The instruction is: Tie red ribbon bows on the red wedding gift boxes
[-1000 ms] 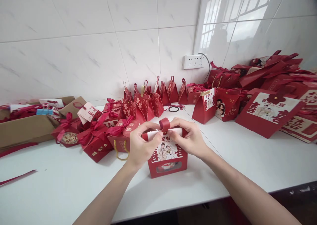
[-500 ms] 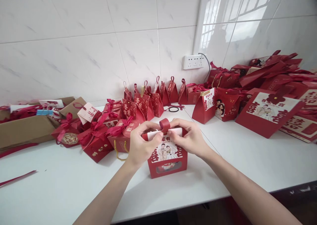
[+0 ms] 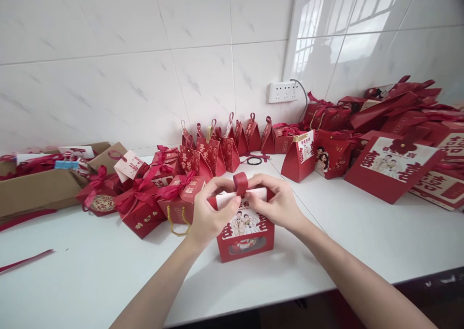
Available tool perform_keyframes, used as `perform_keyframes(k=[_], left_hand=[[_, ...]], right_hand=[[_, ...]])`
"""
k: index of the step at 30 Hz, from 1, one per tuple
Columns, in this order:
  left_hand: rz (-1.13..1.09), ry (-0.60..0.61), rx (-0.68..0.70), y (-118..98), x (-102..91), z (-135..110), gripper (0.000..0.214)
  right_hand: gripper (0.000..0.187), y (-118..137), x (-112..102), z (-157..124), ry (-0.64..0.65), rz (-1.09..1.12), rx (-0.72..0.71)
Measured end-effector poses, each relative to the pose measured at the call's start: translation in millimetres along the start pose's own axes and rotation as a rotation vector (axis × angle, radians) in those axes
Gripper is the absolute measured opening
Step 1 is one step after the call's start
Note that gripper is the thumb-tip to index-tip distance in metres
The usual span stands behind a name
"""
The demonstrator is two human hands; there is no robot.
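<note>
A red gift box [image 3: 247, 244] with a small clear window and a white printed front showing a couple stands upright on the white table, near its front edge. A red strap loop [image 3: 240, 183] rises from its top fold. My left hand [image 3: 213, 208] is closed on the left part of the box top, thumb in front and fingers behind. From the right, my right hand [image 3: 275, 201] grips the same top edge in a like way. Both thumbs press close beside the loop's base. The fingertips behind the box are hidden.
Several small red peaked boxes [image 3: 195, 160] stand by the tiled wall. Ribboned boxes [image 3: 139, 210] and a cardboard carton [image 3: 39, 186] lie left. On the right are a large red box [image 3: 389, 167] and a heaped pile [image 3: 406, 102]. A black ring [image 3: 253, 160] lies behind.
Both hands stay on the top of the gift box, and their grip looks almost the same. The whole view has shifted very slightly.
</note>
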State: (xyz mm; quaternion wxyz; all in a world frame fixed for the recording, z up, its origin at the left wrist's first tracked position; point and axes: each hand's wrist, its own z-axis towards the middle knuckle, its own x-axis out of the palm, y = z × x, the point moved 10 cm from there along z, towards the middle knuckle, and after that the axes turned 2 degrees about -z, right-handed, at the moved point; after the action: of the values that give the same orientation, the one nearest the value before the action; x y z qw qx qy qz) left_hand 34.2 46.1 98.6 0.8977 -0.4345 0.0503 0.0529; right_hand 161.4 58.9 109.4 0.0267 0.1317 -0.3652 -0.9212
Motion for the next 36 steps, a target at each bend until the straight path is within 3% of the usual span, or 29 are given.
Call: perform_keyframes(k=[13,24,31,36], left_hand=[[0.034,-0.018,-0.200,22.7,-3.1,1.8,0.007],[-0.075,0.053,-0.149,14.2,4.8,0.3,0.010],[0.040,0.010,-0.150,17.8,-0.9,1.7,0.011],[0.000,0.041,-0.200,21.5,3.8,2.0,0.013]], right_hand=[[0.007,-3.0,-1.4,0.2,-0.006,-0.041,0.040],[0.009,6.0,0.5,-2.5,0.013,0.028,-0.052],[0.008,-0.4,1.7,-1.5,0.023,0.018,0.024],[0.006,1.9,2.6,-1.3,0.031,0.025,0.005]])
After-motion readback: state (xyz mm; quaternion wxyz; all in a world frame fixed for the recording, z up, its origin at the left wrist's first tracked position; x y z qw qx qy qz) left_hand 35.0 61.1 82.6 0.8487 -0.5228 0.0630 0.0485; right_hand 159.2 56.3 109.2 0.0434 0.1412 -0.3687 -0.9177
